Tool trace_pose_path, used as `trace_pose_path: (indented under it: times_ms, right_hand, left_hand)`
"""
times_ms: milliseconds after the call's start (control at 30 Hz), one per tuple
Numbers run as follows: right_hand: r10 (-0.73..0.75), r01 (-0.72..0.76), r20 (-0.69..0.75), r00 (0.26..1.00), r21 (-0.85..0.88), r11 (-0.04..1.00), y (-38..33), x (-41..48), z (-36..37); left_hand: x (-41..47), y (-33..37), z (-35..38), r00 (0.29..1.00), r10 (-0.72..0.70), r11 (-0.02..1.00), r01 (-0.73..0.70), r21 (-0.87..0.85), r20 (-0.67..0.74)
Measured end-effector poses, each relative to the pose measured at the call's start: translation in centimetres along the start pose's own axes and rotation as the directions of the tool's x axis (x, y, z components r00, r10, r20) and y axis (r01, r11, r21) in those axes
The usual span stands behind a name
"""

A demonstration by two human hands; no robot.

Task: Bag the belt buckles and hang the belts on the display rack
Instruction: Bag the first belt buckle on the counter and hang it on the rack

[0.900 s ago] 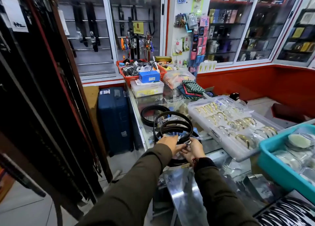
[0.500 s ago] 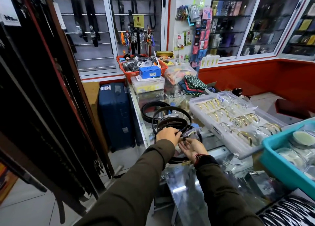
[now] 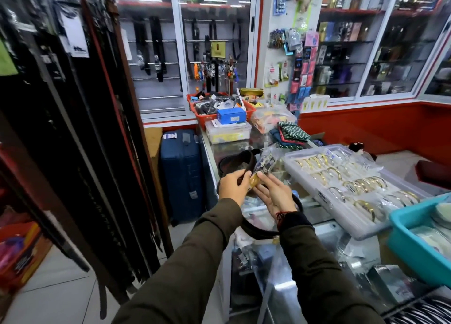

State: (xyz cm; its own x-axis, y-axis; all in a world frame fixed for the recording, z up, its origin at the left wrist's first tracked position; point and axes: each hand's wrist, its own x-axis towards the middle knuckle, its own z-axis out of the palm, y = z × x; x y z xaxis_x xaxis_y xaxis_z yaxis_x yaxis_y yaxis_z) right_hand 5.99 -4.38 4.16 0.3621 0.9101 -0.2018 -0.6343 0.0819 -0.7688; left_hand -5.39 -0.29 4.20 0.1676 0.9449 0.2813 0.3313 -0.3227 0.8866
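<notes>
Clenching one belt (image 3: 246, 167), left hand (image 3: 231, 187); right hand (image 3: 275, 194) open under one buckle (image 3: 255, 182).

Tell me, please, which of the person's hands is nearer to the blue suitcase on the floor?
The left. The left hand is raised just right of the blue suitcase, pinching the belt. The right hand is farther right, over the counter, beside the tray of bangles.

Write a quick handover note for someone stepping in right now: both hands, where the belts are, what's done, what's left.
Left hand: pinching the dark coiled leather belt near its gold buckle.
Right hand: open, palm up under the buckle and the crinkled clear plastic bag.
The belt's loop hangs over the glass counter edge.
Done: belt lifted.
Left: buckle looks not fully bagged; then hang it on the belt rack to the left.
</notes>
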Motion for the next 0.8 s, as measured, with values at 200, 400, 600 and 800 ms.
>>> trace_pose_path:
  times_ms: [200, 400, 600, 800]
  right_hand:
    - [-0.039, 0.067, 0.195, 0.980, -0.141, 0.988, 0.4, -1.2, 6.5]
    - [-0.010, 0.087, 0.328, 0.945, -0.220, 0.972, 2.5, -1.9, 12.4]
    - [0.019, 0.111, 0.479, 0.878, -0.241, 0.964, 4.4, -3.6, 17.7]
    - [-0.002, 0.180, 0.624, 0.781, -0.223, 0.958, 5.2, -5.6, 23.1]
  left_hand:
    - [-0.6, 0.8, -5.9, 0.966, 0.058, 0.998, -0.056, 0.012, -0.251]
    - [-1.4, -0.2, -11.8, 0.939, 0.047, 0.990, 0.002, 0.141, -0.340]
    - [-2.4, -1.0, -17.7, 0.872, 0.027, 0.987, 0.055, 0.153, -0.488]
    - [-2.7, 0.3, -24.7, 0.830, -0.076, 0.977, -0.050, -0.209, -0.553]
